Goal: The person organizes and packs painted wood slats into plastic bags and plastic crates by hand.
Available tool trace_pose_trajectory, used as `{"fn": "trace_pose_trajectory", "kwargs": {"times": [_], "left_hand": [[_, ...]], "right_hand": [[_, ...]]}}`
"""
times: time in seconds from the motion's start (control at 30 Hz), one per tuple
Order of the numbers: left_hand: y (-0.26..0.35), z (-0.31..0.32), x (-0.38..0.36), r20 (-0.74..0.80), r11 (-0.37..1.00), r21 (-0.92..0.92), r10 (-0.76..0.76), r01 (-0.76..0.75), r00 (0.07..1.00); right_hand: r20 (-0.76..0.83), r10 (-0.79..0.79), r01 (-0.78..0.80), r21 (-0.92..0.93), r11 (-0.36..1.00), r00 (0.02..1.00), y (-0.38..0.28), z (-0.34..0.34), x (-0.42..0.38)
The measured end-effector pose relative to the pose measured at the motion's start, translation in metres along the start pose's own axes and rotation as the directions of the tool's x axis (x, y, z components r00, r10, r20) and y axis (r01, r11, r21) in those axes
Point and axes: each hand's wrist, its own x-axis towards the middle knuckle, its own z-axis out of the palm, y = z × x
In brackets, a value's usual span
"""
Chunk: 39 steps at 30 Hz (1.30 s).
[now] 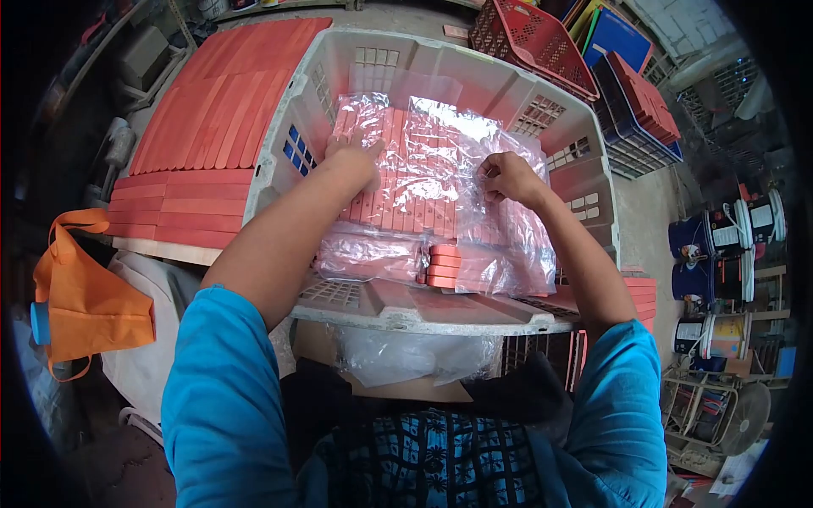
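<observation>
Your red slats [415,213] sit inside the grey crate [406,320], flat-faced, narrow and laid side by side. Clear plastic [508,267] covers them, wrinkled and glossy. Glare whitens the far portion, blurring slat edges there; lower layers are largely hidden, and your left forearm covers part of the crate's left side. The central slats' long axis runs near to far, one end towards you. Your left hand [354,161] lies on the wrapped slats at left, fingers spread, grasping nothing visible. Your right hand [511,178] is curled over the plastic at right; whether its fingertips pinch it, I cannot tell.
</observation>
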Motion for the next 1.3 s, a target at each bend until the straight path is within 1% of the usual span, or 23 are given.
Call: {"fn": "trace_pose_trajectory", "kwargs": {"times": [0.03,0.13,0.17,0.23,0.27,0.3,0.33,0.37,0.47,0.57,0.67,0.73,0.77,0.87,0.93,0.97,1.03,1.07,1.17,1.2,1.23,1.27,1.3], "left_hand": [[0.001,0.0,0.0,-0.002,1.0,-0.007,-0.003,0.003,1.0],[0.002,0.003,0.002,-0.098,0.996,0.054,0.072,-0.067,0.993],[0.002,0.002,0.002,-0.081,0.996,0.032,0.083,-0.081,0.993],[0.006,0.001,-0.001,-0.046,0.994,-0.014,0.108,-0.109,0.993],[0.007,0.003,0.002,-0.038,0.994,-0.043,0.1,-0.101,0.994],[0.007,0.005,0.004,-0.03,0.993,-0.074,0.091,-0.093,0.995],[0.006,0.008,0.007,-0.021,0.991,-0.106,0.08,-0.082,0.997],[0.005,0.01,0.009,-0.018,0.991,-0.107,0.075,-0.077,0.997],[0.004,0.009,0.009,-0.014,0.991,-0.107,0.074,-0.075,0.997],[0.001,0.007,0.005,-0.02,0.991,-0.107,0.083,-0.085,0.996],[0.001,0.007,0.006,-0.035,0.994,-0.083,0.07,-0.073,0.997],[0.002,0.005,0.005,-0.028,0.998,-0.044,0.049,-0.05,0.998],[0.003,0.003,0.005,-0.023,0.998,-0.053,0.038,-0.04,0.999],[0.004,0.0,0.003,-0.012,0.997,-0.071,0.019,-0.02,1.0],[0.005,-0.004,-0.001,-0.008,0.998,-0.067,0.02,-0.02,1.0],[0.006,-0.005,-0.003,-0.047,0.998,-0.053,0.033,-0.036,0.998],[0.009,-0.006,-0.008,-0.124,0.997,-0.024,0.063,-0.067,0.99],[0.01,-0.008,-0.01,-0.129,0.997,-0.022,0.072,-0.075,0.989],[0.013,-0.012,-0.015,-0.154,0.994,-0.019,0.1,-0.104,0.983],[0.012,-0.012,-0.014,-0.169,0.993,-0.02,0.107,-0.112,0.98],[0.012,-0.013,-0.013,-0.186,0.992,-0.021,0.116,-0.121,0.976],[0.012,-0.013,-0.012,-0.221,0.991,0.034,0.136,-0.132,0.966],[0.013,-0.014,-0.013,-0.257,0.989,0.02,0.144,-0.144,0.955]], "right_hand": [[-0.027,-0.04,0.04,-0.001,0.999,0.999,0.003,0.001,0.0],[0.018,0.0,0.001,-0.042,0.999,1.0,-0.002,0.001,-0.004],[-0.093,-0.106,0.086,-0.197,0.977,0.99,-0.005,0.004,-0.006],[-0.251,-0.348,0.184,-0.507,0.842,0.903,-0.018,0.013,-0.017],[-0.159,-0.413,0.309,-0.441,0.842,0.897,-0.03,0.011,-0.027],[-0.03,-0.482,0.432,-0.4,0.809,0.875,-0.035,0.012,-0.034],[0.097,-0.549,0.546,-0.34,0.766,0.83,-0.039,0.015,-0.039],[0.215,-0.608,0.645,-0.263,0.717,0.764,-0.039,0.02,-0.044],[0.402,-0.595,0.716,-0.455,0.529,0.696,-0.026,0.031,-0.059],[0.469,-0.421,0.62,-0.443,0.648,0.776,-0.024,0.029,-0.061],[0.423,-0.379,0.55,-0.43,0.716,0.823,-0.023,0.027,-0.066],[0.441,-0.37,0.554,-0.429,0.713,0.818,-0.022,0.028,-0.067],[0.449,-0.365,0.555,-0.429,0.712,0.815,-0.022,0.029,-0.068],[0.475,-0.266,0.473,-0.393,0.789,0.839,-0.031,0.028,-0.073],[0.442,-0.318,0.489,-0.354,0.797,0.839,-0.034,0.026,-0.076],[0.425,-0.343,0.497,-0.334,0.801,0.838,-0.035,0.025,-0.077],[0.378,-0.383,0.511,-0.343,0.788,0.843,-0.043,0.018,-0.083],[0.352,-0.401,0.516,-0.348,0.783,0.846,-0.046,0.014,-0.087],[0.189,-0.455,0.491,-0.392,0.777,0.87,-0.043,0.001,-0.102],[0.147,-0.509,0.522,-0.393,0.757,0.848,-0.049,-0.006,-0.114],[0.068,-0.516,0.503,-0.366,0.783,0.854,-0.051,-0.011,-0.127],[-0.013,-0.519,0.485,-0.338,0.806,0.855,-0.051,-0.016,-0.141],[-0.093,-0.517,0.469,-0.31,0.827,0.851,-0.048,-0.021,-0.155]]}}
